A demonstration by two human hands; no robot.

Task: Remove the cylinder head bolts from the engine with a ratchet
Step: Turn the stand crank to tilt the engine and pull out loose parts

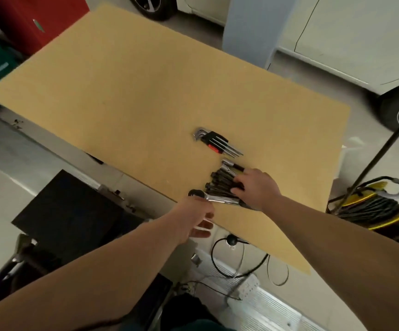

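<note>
The cylinder head bolts (220,185) lie bunched in a dark row near the tabletop's (126,99) near edge, toward its right end. The right hand (257,188) rests flat over their shanks, fingers nearly straight. Just nearer that edge lies the ratchet (214,198), its round head overhanging; the left hand (197,219) touches the head end, but whether its fingers pinch it I cannot tell. A socket extension (231,166) sits beyond the bolts, and a hex key set (218,144) farther in. So close to the edge, a careless nudge could likely roll bolts or tip the ratchet to the floor.
</note>
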